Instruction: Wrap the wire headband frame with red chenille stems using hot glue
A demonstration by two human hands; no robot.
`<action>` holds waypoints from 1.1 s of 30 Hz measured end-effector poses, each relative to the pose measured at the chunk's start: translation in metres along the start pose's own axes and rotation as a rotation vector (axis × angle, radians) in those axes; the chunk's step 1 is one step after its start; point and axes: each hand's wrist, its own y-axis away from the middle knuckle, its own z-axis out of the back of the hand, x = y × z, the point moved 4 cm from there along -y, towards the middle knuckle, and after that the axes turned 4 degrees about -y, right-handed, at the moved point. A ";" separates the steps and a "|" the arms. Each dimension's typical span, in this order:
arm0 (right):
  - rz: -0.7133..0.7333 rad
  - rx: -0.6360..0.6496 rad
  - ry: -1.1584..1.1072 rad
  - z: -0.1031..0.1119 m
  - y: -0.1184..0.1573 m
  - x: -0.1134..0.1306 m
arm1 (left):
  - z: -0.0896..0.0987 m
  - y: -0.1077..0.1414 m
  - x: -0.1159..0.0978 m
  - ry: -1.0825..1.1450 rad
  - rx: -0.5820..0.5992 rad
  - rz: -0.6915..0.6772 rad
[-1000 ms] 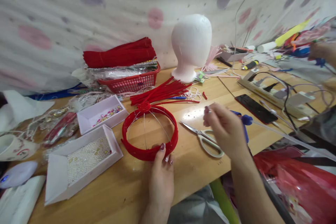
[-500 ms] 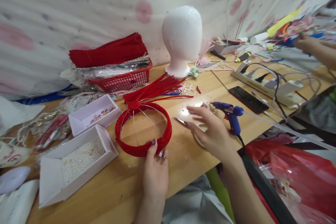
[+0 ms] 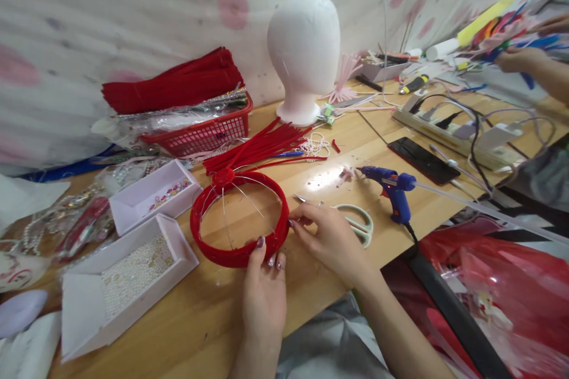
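Left hand point(image 3: 265, 284) pinched the near rim of a red ring frame point(image 3: 222, 257), thumb over the band, while the right hand point(image 3: 331, 240) met the frame's right side with fingertips drawn together, whether gripping or only touching I could not tell. The frame was at the wooden table point(image 3: 213, 323), between a white box of pearly beads point(image 3: 82, 302) and the scissors point(image 3: 370, 224), a blue glue gun point(image 3: 389, 180) farther right. Beyond lay red strips point(image 3: 262, 145), then a white foam head point(image 3: 304, 47).

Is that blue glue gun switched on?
Probably on: the glue gun shows a small glowing red light on its side.
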 end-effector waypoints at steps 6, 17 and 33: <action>-0.063 -0.065 0.130 0.013 0.005 -0.017 | -0.001 -0.001 0.000 -0.009 0.057 -0.003; -0.111 -0.342 -0.174 0.086 0.035 -0.033 | -0.003 0.000 0.000 0.004 0.062 0.001; -0.042 -0.401 -0.316 0.051 0.015 -0.030 | -0.001 -0.001 0.000 -0.047 0.088 -0.031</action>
